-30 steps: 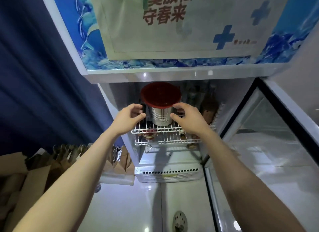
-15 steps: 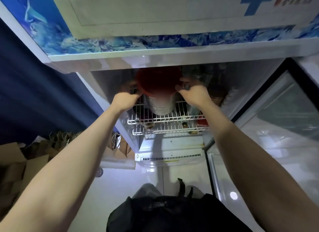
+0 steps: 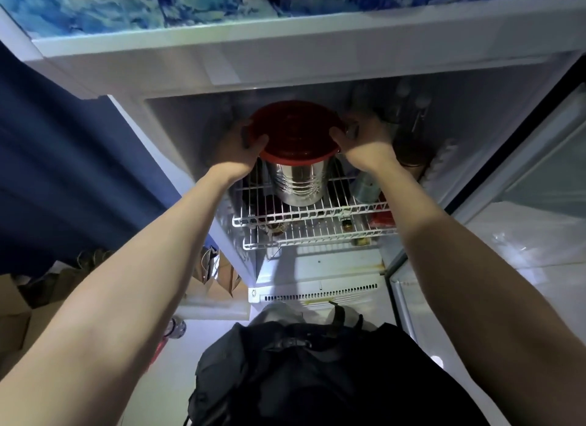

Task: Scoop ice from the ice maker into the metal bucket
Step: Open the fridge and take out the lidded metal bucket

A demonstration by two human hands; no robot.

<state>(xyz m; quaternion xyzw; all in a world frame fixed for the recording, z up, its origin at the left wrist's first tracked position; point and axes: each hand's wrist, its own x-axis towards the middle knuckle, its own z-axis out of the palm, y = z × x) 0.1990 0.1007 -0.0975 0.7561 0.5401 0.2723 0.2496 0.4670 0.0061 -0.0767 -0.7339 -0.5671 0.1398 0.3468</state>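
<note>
A shiny metal bucket with a red round lid stands on the white wire shelf inside an open cooler. My left hand grips the lid's left rim, thumb over the top edge. On the opposite rim, my right hand holds the lid the same way. No ice or scoop shows in view.
Bottles and jars crowd the shelf right of the bucket, with more on a lower wire shelf. The glass door stands open at right. A dark blue curtain and cardboard boxes are at left.
Both hands rose from beside the bucket's body to the red lid's rim and took hold of it. The camera moved closer and tilted down.
</note>
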